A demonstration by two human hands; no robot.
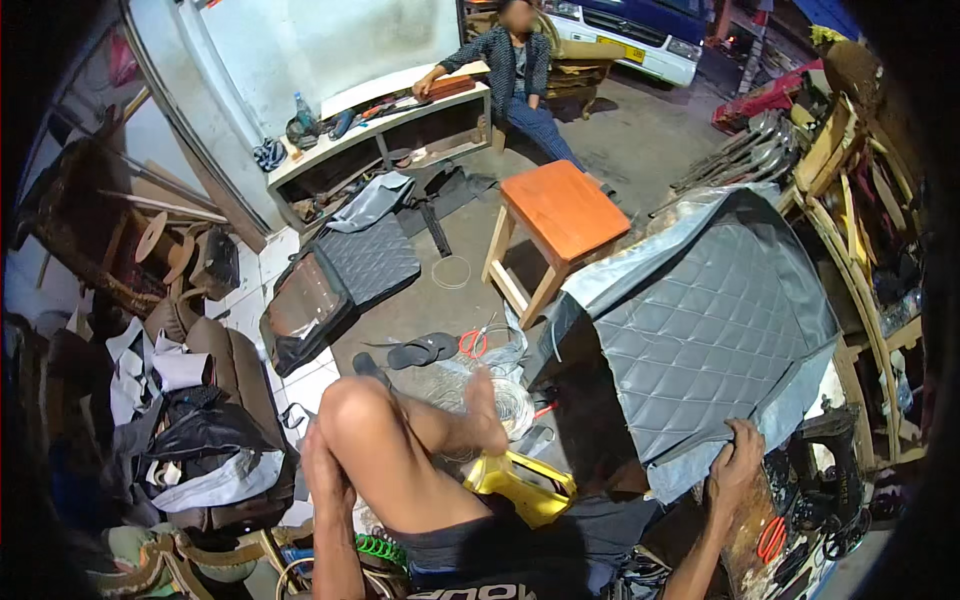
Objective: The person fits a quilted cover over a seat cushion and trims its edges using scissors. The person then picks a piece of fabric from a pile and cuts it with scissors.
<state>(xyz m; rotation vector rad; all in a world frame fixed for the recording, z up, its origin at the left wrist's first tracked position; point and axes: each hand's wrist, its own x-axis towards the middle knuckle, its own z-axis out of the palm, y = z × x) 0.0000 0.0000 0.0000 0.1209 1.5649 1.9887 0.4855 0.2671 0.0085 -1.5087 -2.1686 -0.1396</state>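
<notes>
Nearby, white lettering (478, 592) crossed dark clothing (460, 548) at the lower edge. The left hand (325, 465) lay along the bent leg (385, 455), its grip impossible to tell. The right hand (736, 463) reached forward, fingers curled on the near edge of the quilted grey cover (695, 335), lying at right; whether they pinched it, I couldn't tell. Far off, a vehicle (660, 68) bore a yellow plate (622, 50).

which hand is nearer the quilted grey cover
Right: right hand touches the quilted grey cover at its near edge; left hand is against the bent leg, left of the cover.
</notes>
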